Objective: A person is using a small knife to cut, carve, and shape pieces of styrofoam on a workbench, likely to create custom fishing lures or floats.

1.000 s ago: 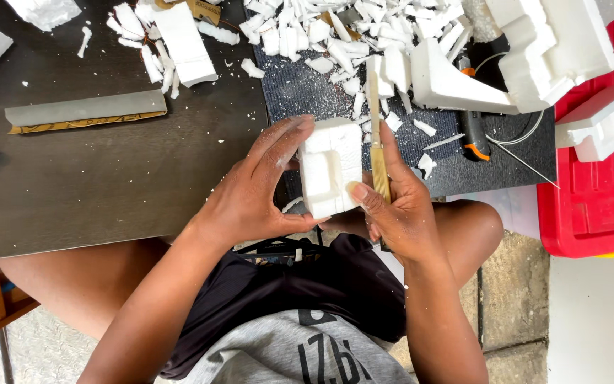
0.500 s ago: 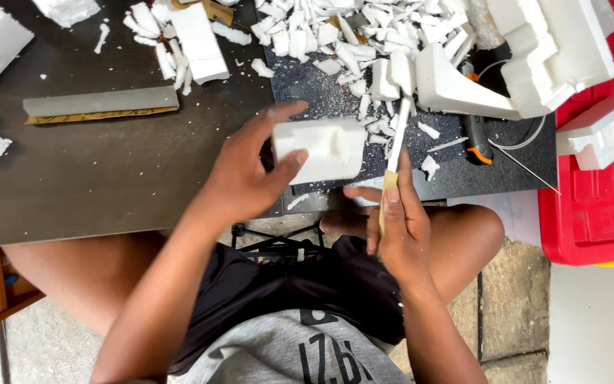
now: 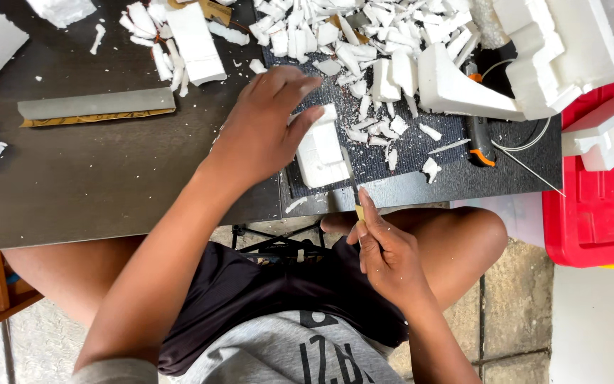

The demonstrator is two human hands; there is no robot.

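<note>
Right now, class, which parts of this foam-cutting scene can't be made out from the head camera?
- Knife blade: thin and dark against the dark mat, so its edge is hard to trace.
- Foam block: its left side is covered by the left hand.
- Knife handle: hidden inside the right hand grip.
- Red bin: cut off by the right edge.
- Orange-tipped tool: partly under the large foam piece.
</note>
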